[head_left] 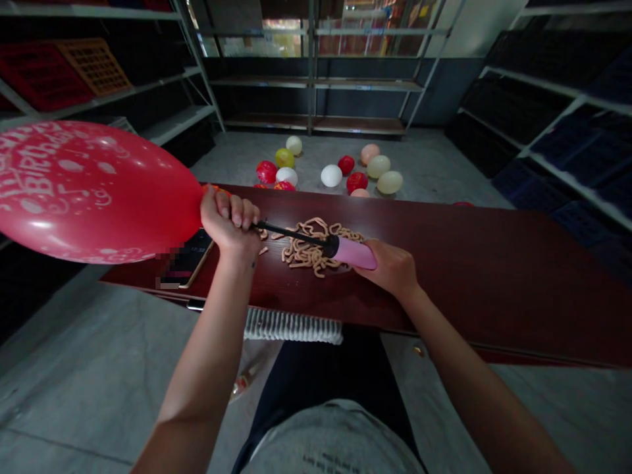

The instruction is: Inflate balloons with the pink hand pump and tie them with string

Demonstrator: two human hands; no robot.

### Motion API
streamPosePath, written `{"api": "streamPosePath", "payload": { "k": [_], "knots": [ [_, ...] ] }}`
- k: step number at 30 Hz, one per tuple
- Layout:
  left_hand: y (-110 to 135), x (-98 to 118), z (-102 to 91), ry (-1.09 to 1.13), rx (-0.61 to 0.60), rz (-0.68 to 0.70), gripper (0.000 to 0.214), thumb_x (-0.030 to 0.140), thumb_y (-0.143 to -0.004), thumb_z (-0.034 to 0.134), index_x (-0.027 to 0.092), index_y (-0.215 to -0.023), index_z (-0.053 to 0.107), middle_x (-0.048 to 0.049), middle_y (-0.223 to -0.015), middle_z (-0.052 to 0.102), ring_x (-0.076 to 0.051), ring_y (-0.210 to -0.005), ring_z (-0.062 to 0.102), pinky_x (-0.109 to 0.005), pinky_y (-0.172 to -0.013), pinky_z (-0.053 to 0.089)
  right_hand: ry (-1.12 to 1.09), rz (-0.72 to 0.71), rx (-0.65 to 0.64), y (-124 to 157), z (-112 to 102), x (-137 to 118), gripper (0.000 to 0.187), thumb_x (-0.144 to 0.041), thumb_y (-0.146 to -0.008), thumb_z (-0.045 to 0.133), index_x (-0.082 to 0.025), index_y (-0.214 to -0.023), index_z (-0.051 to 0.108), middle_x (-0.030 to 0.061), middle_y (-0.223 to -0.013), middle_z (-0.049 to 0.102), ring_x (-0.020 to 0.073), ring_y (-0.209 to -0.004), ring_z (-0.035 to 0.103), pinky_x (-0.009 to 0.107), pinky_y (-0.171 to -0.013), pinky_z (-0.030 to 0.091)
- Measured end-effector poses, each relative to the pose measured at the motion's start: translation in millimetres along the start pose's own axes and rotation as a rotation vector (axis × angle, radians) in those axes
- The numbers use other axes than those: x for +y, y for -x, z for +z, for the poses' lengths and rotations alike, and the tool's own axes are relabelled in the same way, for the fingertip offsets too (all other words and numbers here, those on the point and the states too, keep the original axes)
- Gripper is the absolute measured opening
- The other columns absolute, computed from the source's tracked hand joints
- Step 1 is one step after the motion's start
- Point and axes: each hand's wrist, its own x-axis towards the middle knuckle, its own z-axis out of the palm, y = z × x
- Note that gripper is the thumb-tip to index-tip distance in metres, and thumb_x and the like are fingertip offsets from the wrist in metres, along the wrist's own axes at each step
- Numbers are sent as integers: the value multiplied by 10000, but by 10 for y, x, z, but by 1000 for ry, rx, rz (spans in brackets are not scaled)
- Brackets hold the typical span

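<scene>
A large red balloon (108, 191) with white birthday print is inflated at the left. My left hand (230, 217) is closed around its neck, where the black rod of a balloon pump meets it. The fingers hide the joint itself. In my right hand (392, 266) is the pink barrel of the hand pump (353, 253), its black rod pointing left toward the balloon. Beneath the pump, a tangled heap of tan uninflated balloons (316, 247) lies on the dark red table (474, 263). A phone (190, 260) rests on the table under the balloon, partly covered.
Several inflated balloons (331, 175) in white, red, yellow and peach lie on the floor beyond the table. Metal shelves (311, 82) stand at the back, with more shelving holding crates (93, 66) on both sides. A grey ribbed cloth (293, 326) is at the table's near edge.
</scene>
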Motion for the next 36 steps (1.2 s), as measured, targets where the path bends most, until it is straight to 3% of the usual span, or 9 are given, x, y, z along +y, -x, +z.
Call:
{"api": "streamPosePath", "payload": {
  "k": [6, 12, 21, 24, 27, 36],
  "knots": [
    [106, -54, 304, -11, -10, 57, 546, 346, -1000, 390, 207, -495, 235, 52, -372, 191, -78, -308, 174, -266, -383, 213, -33, 54, 80, 34, 34, 54, 466, -576, -797, 608, -161, -994, 687, 75, -807, 737, 205, -672, 674, 293, -626, 442],
    [183, -198, 662, 40, -116, 119, 565, 343, -1023, 330, 204, -486, 222, 46, -358, 189, -82, -289, 169, -276, -363, 182, -52, 112, 156, 58, 28, 113, 454, -577, -788, 624, -165, -973, 676, 65, -762, 725, 199, -633, 671, 290, -603, 448],
    [510, -1022, 987, -86, -181, -71, 585, 471, -991, 414, 205, -503, 233, 68, -356, 198, -65, -278, 204, -249, -346, 185, -147, 239, 186, 45, -18, 130, 475, -595, -790, 601, -166, -982, 667, 71, -769, 728, 208, -658, 678, 291, -589, 431],
    [575, -1224, 1011, -103, -204, -103, 578, 464, -991, 413, 210, -503, 237, 67, -354, 200, -69, -276, 210, -256, -345, 188, -136, 284, 173, 31, -43, 142, 488, -622, -802, 575, -168, -954, 673, 67, -740, 723, 205, -639, 670, 290, -572, 406],
    [544, -1295, 986, -88, -211, -101, 560, 426, -991, 422, 210, -505, 247, 67, -358, 214, -68, -277, 218, -257, -350, 192, -143, 295, 174, 17, -57, 148, 477, -614, -805, 580, -172, -955, 673, 65, -753, 726, 202, -649, 669, 290, -575, 391],
    [222, -1147, 529, -56, -48, -169, 523, 358, -977, 421, 204, -516, 229, 73, -355, 212, -66, -291, 214, -248, -383, 214, -60, 194, 40, -12, -16, 80, 467, -625, -843, 542, -183, -924, 671, 58, -779, 719, 188, -658, 638, 298, -568, 328]
  ]
}}
